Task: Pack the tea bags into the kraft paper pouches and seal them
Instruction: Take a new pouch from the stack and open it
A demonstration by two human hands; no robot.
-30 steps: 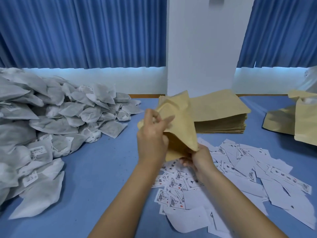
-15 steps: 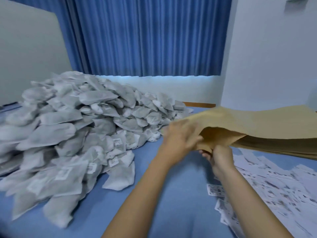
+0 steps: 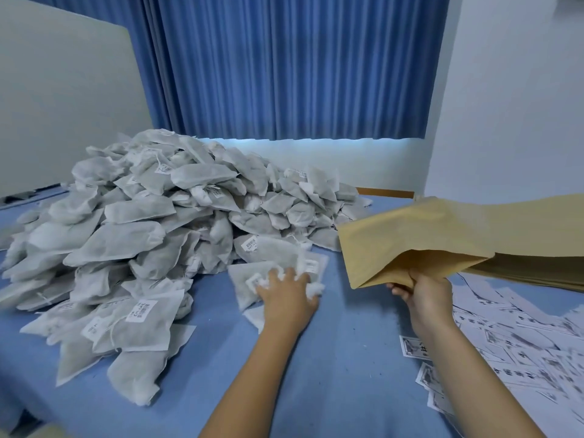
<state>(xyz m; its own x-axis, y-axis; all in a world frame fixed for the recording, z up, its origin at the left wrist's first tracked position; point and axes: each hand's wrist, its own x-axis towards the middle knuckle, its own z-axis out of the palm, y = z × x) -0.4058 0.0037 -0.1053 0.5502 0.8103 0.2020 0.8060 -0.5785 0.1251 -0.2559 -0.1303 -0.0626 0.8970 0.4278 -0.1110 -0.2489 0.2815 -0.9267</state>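
Note:
A big heap of grey-white tea bags (image 3: 151, 235) covers the left half of the blue table (image 3: 341, 358). My left hand (image 3: 286, 298) presses down on a few tea bags (image 3: 252, 279) at the heap's near right edge, fingers curled over them. My right hand (image 3: 423, 295) holds a kraft paper pouch (image 3: 407, 245) by its lower edge, above the table, with its mouth gaping open. A stack of flat kraft pouches (image 3: 531, 267) lies behind it at the right.
Printed white paper labels (image 3: 521, 352) are scattered over the table at the right. A pale board (image 3: 63, 105) stands at the back left, blue curtains (image 3: 284, 64) behind, and a white wall pillar (image 3: 512, 96) at the right.
My left hand has let go of the pouch and dropped onto tea bags at the heap's edge. My right hand alone holds the open pouch. The view has turned left.

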